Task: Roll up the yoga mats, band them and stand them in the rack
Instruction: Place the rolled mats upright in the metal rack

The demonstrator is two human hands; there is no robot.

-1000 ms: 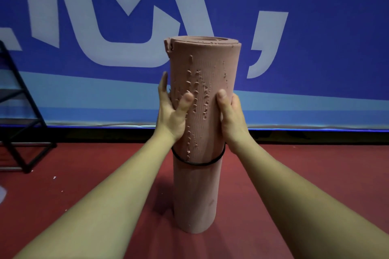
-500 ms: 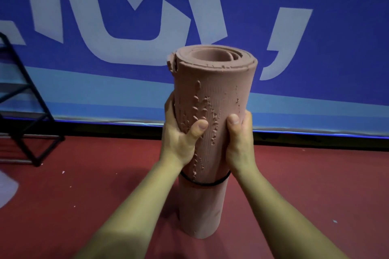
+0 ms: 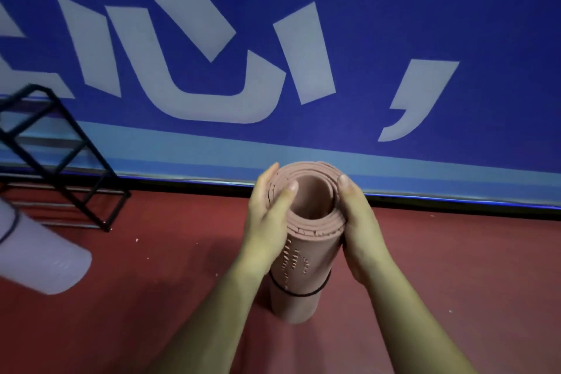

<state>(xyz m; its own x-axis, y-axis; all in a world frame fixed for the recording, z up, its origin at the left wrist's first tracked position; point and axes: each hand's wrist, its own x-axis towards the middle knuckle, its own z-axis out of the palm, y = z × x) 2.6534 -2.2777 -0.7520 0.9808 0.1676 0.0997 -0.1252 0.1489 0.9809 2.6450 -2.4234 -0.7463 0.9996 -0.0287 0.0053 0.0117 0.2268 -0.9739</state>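
Observation:
A rolled pink yoga mat (image 3: 303,255) stands upright on the red floor, seen from above so its hollow core shows. A black band (image 3: 299,293) circles it below the middle. My left hand (image 3: 267,222) grips the roll's left side near the top, thumb curled over the rim. On the opposite side my right hand (image 3: 356,222) holds the roll, with the thumb at the top edge. The black metal rack (image 3: 65,161) stands at the left against the wall. A rolled lavender mat (image 3: 36,255) with a dark band lies at the far left.
A blue banner wall (image 3: 394,39) with large pale letters runs across the back. Its black base strip meets the red floor (image 3: 151,297) just behind the pink roll.
The camera has risen and now looks down into the roll's top. Both hands slid up from the middle to the top end. The lavender mat came into view at left.

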